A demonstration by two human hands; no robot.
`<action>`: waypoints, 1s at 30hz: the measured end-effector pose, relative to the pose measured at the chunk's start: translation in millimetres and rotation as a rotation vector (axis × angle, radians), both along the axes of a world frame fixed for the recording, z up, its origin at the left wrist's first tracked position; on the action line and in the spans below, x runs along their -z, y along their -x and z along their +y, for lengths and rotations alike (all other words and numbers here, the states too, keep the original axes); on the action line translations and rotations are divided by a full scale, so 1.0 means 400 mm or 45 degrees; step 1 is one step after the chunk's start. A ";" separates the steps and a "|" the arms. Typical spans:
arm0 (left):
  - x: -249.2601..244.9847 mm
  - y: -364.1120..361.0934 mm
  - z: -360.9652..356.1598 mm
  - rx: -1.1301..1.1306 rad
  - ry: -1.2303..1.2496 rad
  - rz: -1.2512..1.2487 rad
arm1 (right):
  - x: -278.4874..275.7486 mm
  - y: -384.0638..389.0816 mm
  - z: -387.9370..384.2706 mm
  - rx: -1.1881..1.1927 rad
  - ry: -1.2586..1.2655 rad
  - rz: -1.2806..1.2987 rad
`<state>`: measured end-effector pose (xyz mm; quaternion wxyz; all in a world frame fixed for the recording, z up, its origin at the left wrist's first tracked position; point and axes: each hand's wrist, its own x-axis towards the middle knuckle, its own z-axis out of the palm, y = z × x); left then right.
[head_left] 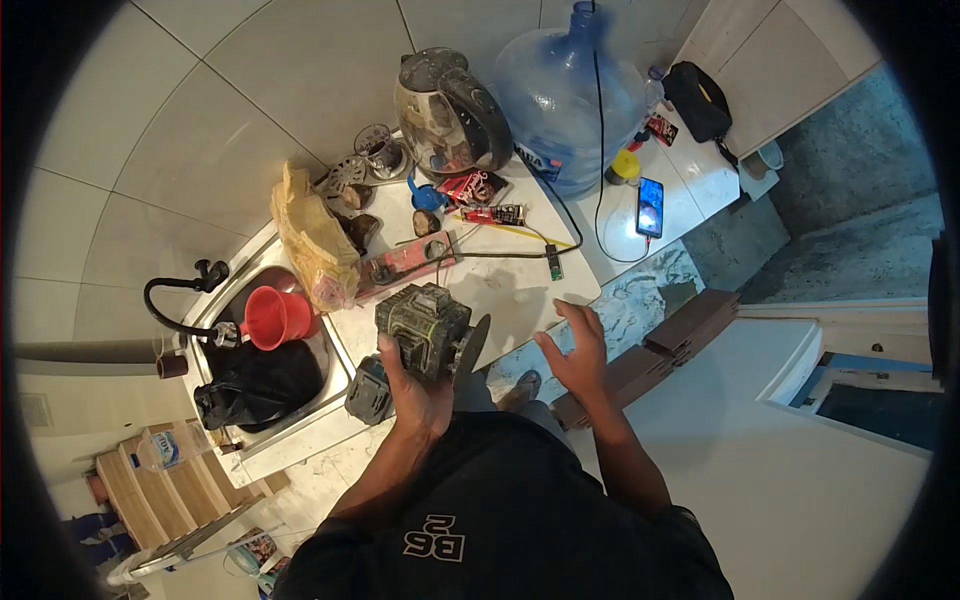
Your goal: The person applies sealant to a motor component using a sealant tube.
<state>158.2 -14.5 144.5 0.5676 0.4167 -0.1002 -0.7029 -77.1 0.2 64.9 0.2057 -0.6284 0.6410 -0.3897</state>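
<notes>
My left hand (415,385) is wrapped round a dusty, dark boxy device that looks like a laser level (425,325). A flat round disc (472,348) sticks out on its right side, and a grey block (368,390) shows at its lower left. The fingers under the device are hidden. My right hand (580,350) hovers open to the right of it, thumb and fingers apart, touching nothing. On the white counter (520,290) just beyond lie a small green circuit board (554,262) and a red-and-clear package (405,262).
A sink (345,385) at left holds a red plastic jug (278,318) and a black bag (265,385). Behind stand an electric kettle (435,110) and a large blue water bottle (570,110). A phone (650,207) is plugged into a cable. Brown planks (640,365) lie at right.
</notes>
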 end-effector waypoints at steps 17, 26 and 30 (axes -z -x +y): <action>-0.058 0.015 0.052 0.144 0.539 -0.492 | -0.172 0.068 0.099 -0.167 -0.021 -0.640; -0.134 0.039 -0.038 0.714 0.620 -0.237 | -0.442 0.084 0.175 -0.382 0.248 0.027; -0.130 0.041 -0.058 0.774 0.643 -0.250 | -0.454 0.073 0.181 -0.398 0.274 0.184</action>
